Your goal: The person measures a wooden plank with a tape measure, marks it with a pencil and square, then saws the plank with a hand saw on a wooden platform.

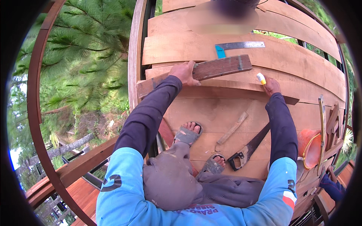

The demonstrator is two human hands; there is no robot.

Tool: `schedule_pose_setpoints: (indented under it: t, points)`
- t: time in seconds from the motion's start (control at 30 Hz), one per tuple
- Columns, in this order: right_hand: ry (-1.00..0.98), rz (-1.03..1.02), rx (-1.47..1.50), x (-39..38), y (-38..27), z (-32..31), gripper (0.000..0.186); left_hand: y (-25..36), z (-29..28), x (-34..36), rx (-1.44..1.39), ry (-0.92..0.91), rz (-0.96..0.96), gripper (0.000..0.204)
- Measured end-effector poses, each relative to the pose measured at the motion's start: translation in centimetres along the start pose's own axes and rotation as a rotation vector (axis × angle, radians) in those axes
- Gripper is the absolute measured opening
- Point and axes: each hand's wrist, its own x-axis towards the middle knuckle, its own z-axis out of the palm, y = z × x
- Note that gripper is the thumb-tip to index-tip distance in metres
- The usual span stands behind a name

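Observation:
My left hand point(184, 74) grips a ridged brown wooden board point(226, 67) that lies slanted across the deck planks. My right hand point(270, 86) holds a small white and yellow object point(261, 79), which I cannot identify clearly, just right of the board's end. Under both hands runs another long narrow wooden piece point(284, 98). A metal try square point(244, 45) with a turquoise handle lies just beyond the ridged board. Between my feet and right arm are a handsaw point(250, 147) and a short wooden-handled tool point(234, 127).
The plank platform point(181, 45) has gaps and a railing point(134, 56) on the left, with trees beyond. An orange bucket point(310, 148) and upright offcuts point(332, 124) stand at the right. A co-worker's dark-clothed limbs point(332, 186) show at the lower right. A dark blurred shape is at the top.

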Motion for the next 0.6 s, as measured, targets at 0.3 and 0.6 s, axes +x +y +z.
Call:
schedule_pose_setpoints:
  t: [0.3, 0.6]
  points:
    - [0.526, 0.062, 0.458, -5.4, 3.1, 0.3, 0.031, 0.0, 2.2, 1.7, 0.015, 0.052, 0.099, 0.089]
    - [0.219, 0.338, 0.782, -20.6, 2.1, 6.1, 0.023, -0.9, 5.1, 1.2, 0.146, -0.009, 0.19, 0.087]
